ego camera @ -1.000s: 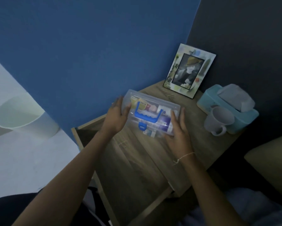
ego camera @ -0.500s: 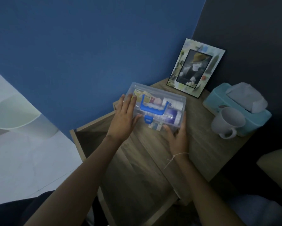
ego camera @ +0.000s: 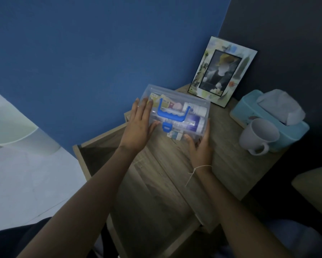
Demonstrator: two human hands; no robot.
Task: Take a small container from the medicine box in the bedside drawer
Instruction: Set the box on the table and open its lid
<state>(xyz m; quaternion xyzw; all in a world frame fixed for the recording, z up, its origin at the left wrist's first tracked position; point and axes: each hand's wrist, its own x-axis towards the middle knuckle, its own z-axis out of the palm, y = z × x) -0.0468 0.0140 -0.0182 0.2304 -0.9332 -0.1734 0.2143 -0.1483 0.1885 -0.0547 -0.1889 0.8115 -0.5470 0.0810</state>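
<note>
A clear plastic medicine box with a blue handle and blue latch rests on the wooden bedside table top, its lid closed. Packets and small white containers show through the plastic. My left hand lies flat with fingers spread on the box's left end. My right hand grips its near right corner, thumb on the front. Below and to the left, the wooden drawer stands pulled out.
A picture frame leans against the dark wall behind the box. A white mug and a teal tissue box sit at the right. A white bin stands on the floor at left.
The medicine box has moved up and back, from over the drawer onto the table top. My left hand shifted from its side onto the lid's left end.
</note>
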